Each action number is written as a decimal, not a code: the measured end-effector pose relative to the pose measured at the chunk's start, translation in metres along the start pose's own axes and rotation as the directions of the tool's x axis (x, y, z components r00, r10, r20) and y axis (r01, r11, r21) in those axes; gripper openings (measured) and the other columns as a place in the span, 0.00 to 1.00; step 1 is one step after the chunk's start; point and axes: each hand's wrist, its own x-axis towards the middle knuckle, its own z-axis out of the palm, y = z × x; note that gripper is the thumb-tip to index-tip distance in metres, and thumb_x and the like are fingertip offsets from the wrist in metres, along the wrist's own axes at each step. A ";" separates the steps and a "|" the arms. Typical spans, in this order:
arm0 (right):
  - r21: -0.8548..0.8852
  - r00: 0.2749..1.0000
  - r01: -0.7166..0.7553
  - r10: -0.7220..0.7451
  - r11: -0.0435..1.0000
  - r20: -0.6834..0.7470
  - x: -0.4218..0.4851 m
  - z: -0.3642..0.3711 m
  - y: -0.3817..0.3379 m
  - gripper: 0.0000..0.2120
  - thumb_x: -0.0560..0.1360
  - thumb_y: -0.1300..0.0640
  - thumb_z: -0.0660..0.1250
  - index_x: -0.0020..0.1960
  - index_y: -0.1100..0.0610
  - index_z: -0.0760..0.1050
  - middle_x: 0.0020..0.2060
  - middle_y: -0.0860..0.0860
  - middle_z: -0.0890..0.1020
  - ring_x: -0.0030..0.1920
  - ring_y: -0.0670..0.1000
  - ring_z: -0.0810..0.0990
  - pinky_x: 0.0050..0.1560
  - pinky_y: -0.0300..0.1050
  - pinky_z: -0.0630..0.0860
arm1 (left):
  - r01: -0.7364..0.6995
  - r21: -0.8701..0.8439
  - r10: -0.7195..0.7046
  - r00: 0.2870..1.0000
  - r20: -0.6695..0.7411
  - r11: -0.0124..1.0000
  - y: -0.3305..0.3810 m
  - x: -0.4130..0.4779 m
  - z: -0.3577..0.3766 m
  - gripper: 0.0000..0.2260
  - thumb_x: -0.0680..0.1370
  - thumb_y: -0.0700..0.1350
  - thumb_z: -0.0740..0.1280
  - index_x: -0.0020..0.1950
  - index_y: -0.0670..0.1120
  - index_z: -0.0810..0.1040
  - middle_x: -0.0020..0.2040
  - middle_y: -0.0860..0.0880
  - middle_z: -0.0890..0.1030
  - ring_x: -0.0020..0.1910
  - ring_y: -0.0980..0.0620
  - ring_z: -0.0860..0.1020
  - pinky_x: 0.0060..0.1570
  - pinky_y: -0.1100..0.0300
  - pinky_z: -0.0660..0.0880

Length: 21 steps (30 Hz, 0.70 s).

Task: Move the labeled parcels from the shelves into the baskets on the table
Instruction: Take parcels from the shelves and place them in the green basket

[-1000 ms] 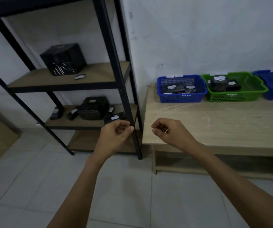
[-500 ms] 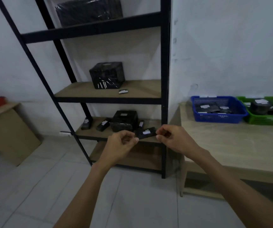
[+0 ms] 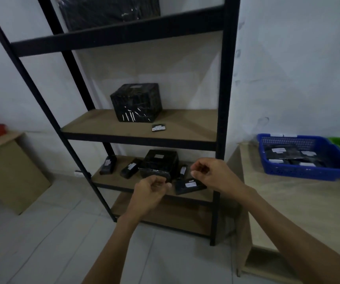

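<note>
Both the left hand [image 3: 150, 191] and right hand [image 3: 210, 173] are loosely curled, nothing held; the flat black labeled parcel [image 3: 189, 185] lies on the lower shelf [image 3: 107, 179], judged light, stiff, best pinched by its edges

Dim room with white walls [image 3: 298, 68], pale tiled floor [image 3: 42, 242], black metal rack [image 3: 224, 99], cardboard-brown cabinet [image 3: 7, 173] at left

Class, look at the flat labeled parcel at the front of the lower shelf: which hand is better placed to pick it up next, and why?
Probably the right hand: it hovers directly over the flat parcel, while the left hand sits beside its left end. Both hands look empty.
</note>
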 end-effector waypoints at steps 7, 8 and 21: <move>-0.021 0.998 -0.051 0.051 0.999 0.028 0.082 0.031 0.033 0.06 0.74 0.52 0.67 0.51 0.48 0.77 0.45 0.43 0.78 0.46 0.41 0.77 0.50 0.39 0.77 | -0.028 -0.026 0.027 0.999 -0.018 0.999 -0.031 0.104 -0.001 0.10 0.75 0.47 0.70 0.53 0.45 0.81 0.43 0.56 0.82 0.43 0.63 0.79 0.43 0.73 0.75; -0.023 0.998 -0.065 0.065 0.998 0.017 0.094 0.034 0.037 0.06 0.74 0.52 0.67 0.51 0.49 0.77 0.45 0.43 0.78 0.46 0.41 0.77 0.50 0.38 0.77 | -0.045 -0.017 0.045 0.998 -0.034 0.999 -0.034 0.123 -0.001 0.09 0.75 0.47 0.70 0.53 0.45 0.81 0.43 0.56 0.82 0.43 0.63 0.79 0.43 0.72 0.75; -0.142 0.989 -0.117 0.102 0.983 -0.105 0.234 0.066 0.077 0.07 0.74 0.55 0.68 0.50 0.58 0.77 0.49 0.51 0.77 0.47 0.50 0.78 0.51 0.46 0.76 | -0.029 0.288 0.090 0.975 -0.203 0.957 -0.059 0.319 0.012 0.16 0.74 0.55 0.68 0.55 0.46 0.75 0.54 0.44 0.77 0.57 0.43 0.73 0.58 0.49 0.67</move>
